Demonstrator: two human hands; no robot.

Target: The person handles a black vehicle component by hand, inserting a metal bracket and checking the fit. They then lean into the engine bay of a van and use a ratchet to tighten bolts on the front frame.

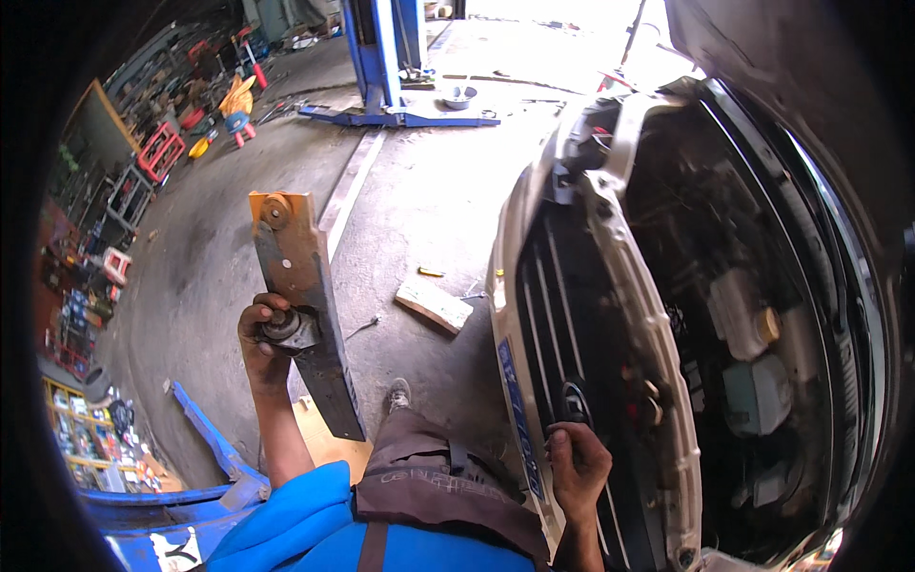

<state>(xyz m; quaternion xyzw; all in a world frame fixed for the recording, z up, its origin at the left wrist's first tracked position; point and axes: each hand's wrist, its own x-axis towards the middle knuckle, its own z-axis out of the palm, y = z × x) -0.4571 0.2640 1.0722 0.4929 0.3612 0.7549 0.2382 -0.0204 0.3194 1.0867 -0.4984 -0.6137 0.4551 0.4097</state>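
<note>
My left hand point(264, 341) is closed around a dark round mount point(282, 326) fixed to a long metal beam point(303, 272). The beam is held up, slightly tilted, its orange-brown upper end carrying a round bushing point(275, 211) and its lower part dark. To the right, my right hand point(579, 465) is curled with the fingertips together, just in front of the car's grille point(562, 329) and near its round emblem. Whatever those fingers may hold, if anything, is hidden.
The car's hood is raised over the engine bay point(734, 353) on the right. A wooden block point(434, 304) and loose tools lie on the floor ahead. Blue lift arms point(205, 429) stand at lower left, with a blue lift post point(375, 57) at the back. Cluttered shelves line the left.
</note>
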